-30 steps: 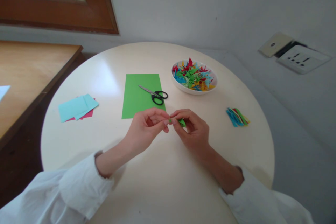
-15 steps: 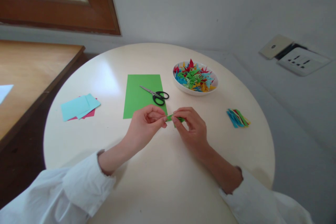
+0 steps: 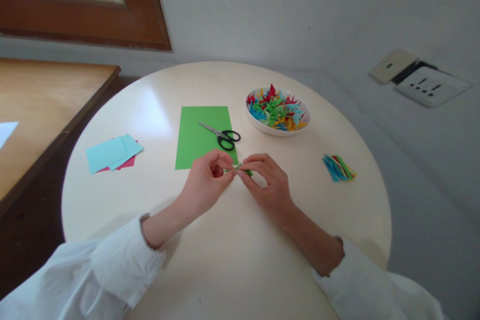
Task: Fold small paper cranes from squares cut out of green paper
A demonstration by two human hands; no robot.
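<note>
A small folded piece of green paper [image 3: 246, 172] is pinched between both hands, above the near part of the round table. My left hand [image 3: 208, 177] grips its left end with thumb and fingertips. My right hand [image 3: 268, 180] pinches it from the right, fingertips nearly touching those of the left. Fingers cover much of the paper, so its exact folds are hidden. Just beyond my hands lies a green sheet [image 3: 191, 135], with black-handled scissors [image 3: 225, 136] resting partly on it, blades pointing away to the left.
A white bowl [image 3: 258, 126] of colorful folded paper cranes stands at the back right. Folded paper strips [image 3: 339, 168] lie at the right on the white table [image 3: 232, 260]. Light blue paper [image 3: 107, 153] overlaps red paper [image 3: 129, 162] at the left. A wooden table [image 3: 48, 95] stands beyond.
My right hand has shifted left, bringing its fingertips close to my left hand's. Less of the green paper shows between them, and its angle has changed.
</note>
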